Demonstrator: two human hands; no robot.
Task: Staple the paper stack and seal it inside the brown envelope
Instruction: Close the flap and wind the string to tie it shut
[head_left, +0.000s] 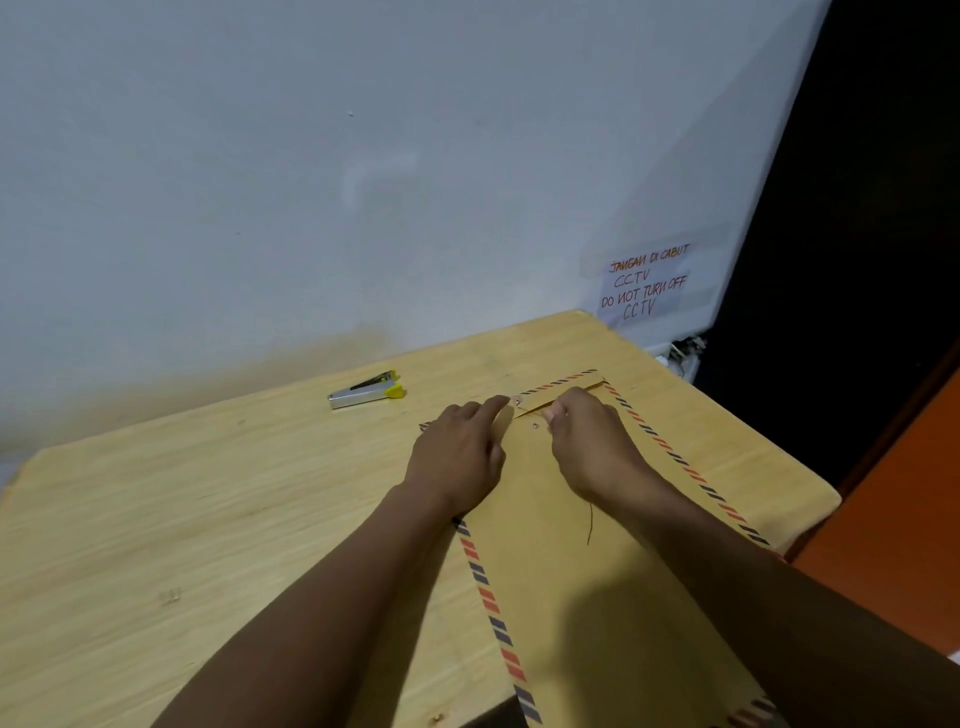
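Observation:
A brown envelope (566, 561) with a red and blue striped border lies flat on the wooden table (208, 519), flap end far from me. My left hand (457, 452) rests on its upper left part, fingers straight, a fingertip on the folded flap near a small metal eyelet. My right hand (592, 441) is curled beside the flap and pinches something thin at the closure; a dark string (590, 522) hangs below it onto the envelope. The paper stack is not visible. A silver and yellow stapler (366, 389) lies on the table to the far left of the envelope.
A white wall rises behind the table, with a taped handwritten CCTV note (647, 283) near the right corner. Right of the table are a dark gap and an orange surface (893, 530). The table's front edge runs under my forearms.

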